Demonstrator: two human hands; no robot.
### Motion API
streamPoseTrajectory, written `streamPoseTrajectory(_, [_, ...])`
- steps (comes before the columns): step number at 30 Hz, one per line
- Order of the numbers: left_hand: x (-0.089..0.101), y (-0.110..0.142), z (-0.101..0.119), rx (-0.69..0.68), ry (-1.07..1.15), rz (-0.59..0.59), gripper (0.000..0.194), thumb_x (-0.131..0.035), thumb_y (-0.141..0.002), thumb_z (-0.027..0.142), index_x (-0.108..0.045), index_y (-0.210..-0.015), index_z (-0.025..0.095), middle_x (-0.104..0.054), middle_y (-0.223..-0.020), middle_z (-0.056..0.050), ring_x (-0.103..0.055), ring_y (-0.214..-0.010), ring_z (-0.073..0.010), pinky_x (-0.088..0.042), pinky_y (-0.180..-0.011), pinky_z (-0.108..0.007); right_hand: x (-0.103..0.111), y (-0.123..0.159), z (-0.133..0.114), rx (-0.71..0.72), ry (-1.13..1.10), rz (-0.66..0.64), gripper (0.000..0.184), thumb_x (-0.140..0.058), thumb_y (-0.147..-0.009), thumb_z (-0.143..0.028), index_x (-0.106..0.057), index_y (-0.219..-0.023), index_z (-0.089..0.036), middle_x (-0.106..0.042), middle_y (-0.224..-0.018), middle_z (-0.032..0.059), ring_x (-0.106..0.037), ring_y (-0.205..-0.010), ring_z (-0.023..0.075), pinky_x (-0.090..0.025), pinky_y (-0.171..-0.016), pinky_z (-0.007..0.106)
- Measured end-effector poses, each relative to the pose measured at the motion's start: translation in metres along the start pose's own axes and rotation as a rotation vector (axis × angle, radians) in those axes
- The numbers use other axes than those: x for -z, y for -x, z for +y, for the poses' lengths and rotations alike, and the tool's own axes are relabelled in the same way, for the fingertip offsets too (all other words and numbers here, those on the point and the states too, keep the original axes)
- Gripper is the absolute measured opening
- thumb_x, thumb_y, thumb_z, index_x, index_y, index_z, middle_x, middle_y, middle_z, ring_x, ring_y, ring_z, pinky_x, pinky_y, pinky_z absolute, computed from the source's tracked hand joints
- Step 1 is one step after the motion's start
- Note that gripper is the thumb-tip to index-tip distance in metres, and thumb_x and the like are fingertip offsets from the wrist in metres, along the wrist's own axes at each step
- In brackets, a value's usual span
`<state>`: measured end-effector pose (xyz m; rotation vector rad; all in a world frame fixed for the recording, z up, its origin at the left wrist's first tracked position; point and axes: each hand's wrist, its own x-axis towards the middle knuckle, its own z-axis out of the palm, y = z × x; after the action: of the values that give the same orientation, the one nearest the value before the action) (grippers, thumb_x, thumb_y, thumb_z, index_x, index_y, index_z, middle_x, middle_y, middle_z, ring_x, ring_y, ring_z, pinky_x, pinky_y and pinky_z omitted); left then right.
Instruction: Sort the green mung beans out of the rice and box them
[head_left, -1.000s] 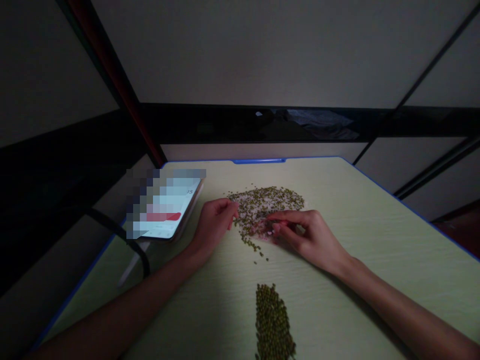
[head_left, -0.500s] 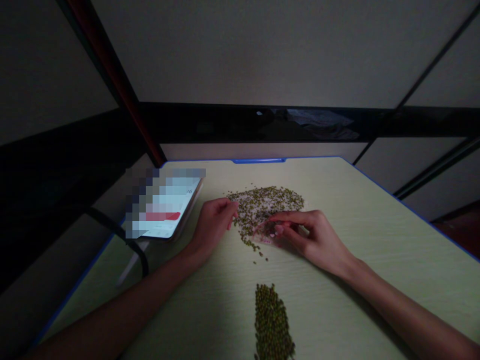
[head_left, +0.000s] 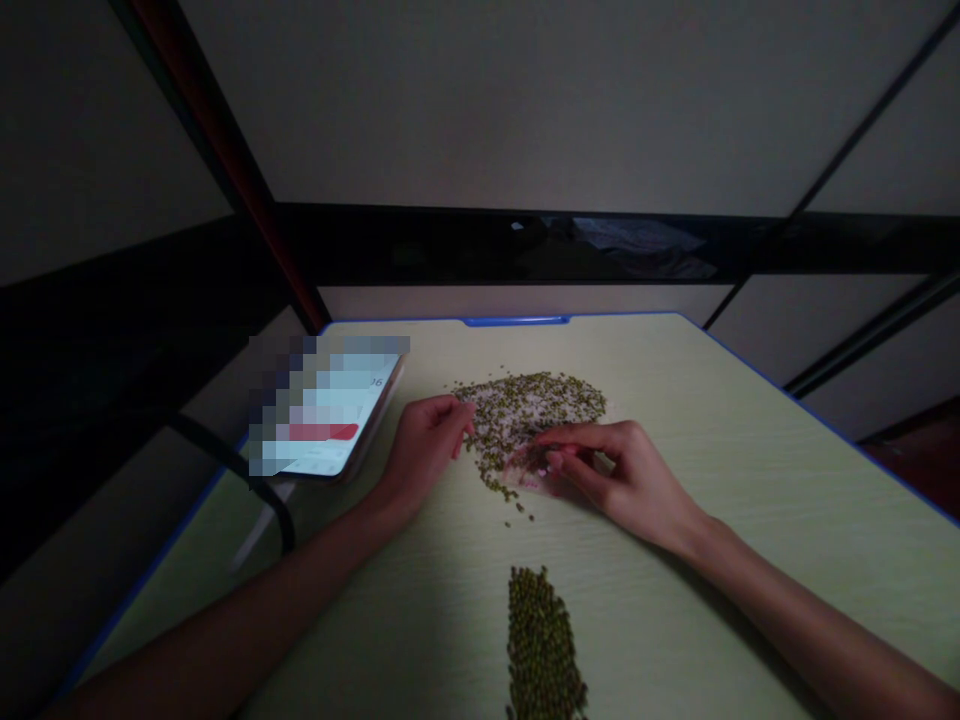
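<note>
Small green beans (head_left: 491, 400), which look like mung beans, lie loosely spread with pale bits among them near the middle of the table. At the spread's left edge rests my left hand (head_left: 427, 435), its fingers curled inward; whatever they hold, if anything, is hidden. Over the near right part of the spread, my right hand (head_left: 611, 460) has thumb and forefinger close together in a pinch. What is between those fingertips is too small to make out. A clear, pink-printed plastic piece (head_left: 529, 480) lies just beside them. Closer to me is a denser heap of green beans (head_left: 544, 640).
A phone (head_left: 337, 420) with a lit screen leans at the left, partly pixelated. Its dark cable (head_left: 217, 447) hangs near my left forearm. The pale table (head_left: 712, 400) has a blue rim, and a panelled wall (head_left: 525, 110) stands behind it.
Both hands keep nearly the same place and pose. The whole view has shifted very slightly; the beans look unchanged.
</note>
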<state>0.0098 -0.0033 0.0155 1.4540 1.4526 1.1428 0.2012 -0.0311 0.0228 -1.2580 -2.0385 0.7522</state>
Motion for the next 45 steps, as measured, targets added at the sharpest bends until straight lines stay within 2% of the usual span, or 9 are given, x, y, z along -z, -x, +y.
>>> streamPoseTrajectory(9, [0.0002,0.0006,0.0016,-0.003,-0.01,0.006,0.027,-0.048,-0.07,0.027,-0.047,-0.044,0.02,-0.036,-0.035,0.008,-0.034,-0.037,-0.0084,-0.026,-0.043,-0.023,-0.0007,-0.0012,0.0018,-0.02,0.001,0.031,0.026,-0.049,-0.076,-0.02,-0.072,-0.088,-0.014,-0.063,-0.059,0.0025,-0.043,-0.046,0.0092,-0.033,-0.044,0.023])
streamPoseTrajectory(16, [0.0002,0.001,0.0009,-0.008,0.002,0.006,0.028,-0.048,-0.071,0.027,-0.047,-0.043,0.02,-0.036,-0.035,0.008,-0.033,-0.037,-0.0084,-0.026,-0.043,-0.023,-0.0023,-0.0022,0.0006,0.034,-0.014,0.005,0.026,-0.049,-0.077,-0.018,-0.071,-0.091,-0.015,-0.062,-0.059,0.0015,-0.042,-0.045,0.0083,-0.03,-0.042,0.022])
streamPoseTrajectory(37, [-0.0004,0.0003,0.0001,0.003,0.006,0.009,0.027,-0.048,-0.069,0.028,-0.047,-0.044,0.02,-0.035,-0.034,0.008,-0.032,-0.036,-0.0075,-0.024,-0.042,-0.022,-0.0056,-0.003,-0.0022,0.053,-0.029,-0.033,0.025,-0.05,-0.077,-0.016,-0.072,-0.09,-0.015,-0.066,-0.063,0.0018,-0.044,-0.047,0.008,-0.034,-0.043,0.021])
streamPoseTrajectory(45, [-0.0001,0.0005,-0.001,-0.006,0.014,0.006,0.027,-0.048,-0.069,0.029,-0.048,-0.044,0.02,-0.035,-0.034,0.008,-0.032,-0.037,-0.0079,-0.024,-0.042,-0.023,-0.0081,-0.0026,0.0,0.004,-0.022,-0.009,0.026,-0.05,-0.078,-0.019,-0.071,-0.091,-0.014,-0.063,-0.059,0.0017,-0.044,-0.046,0.0088,-0.034,-0.043,0.022])
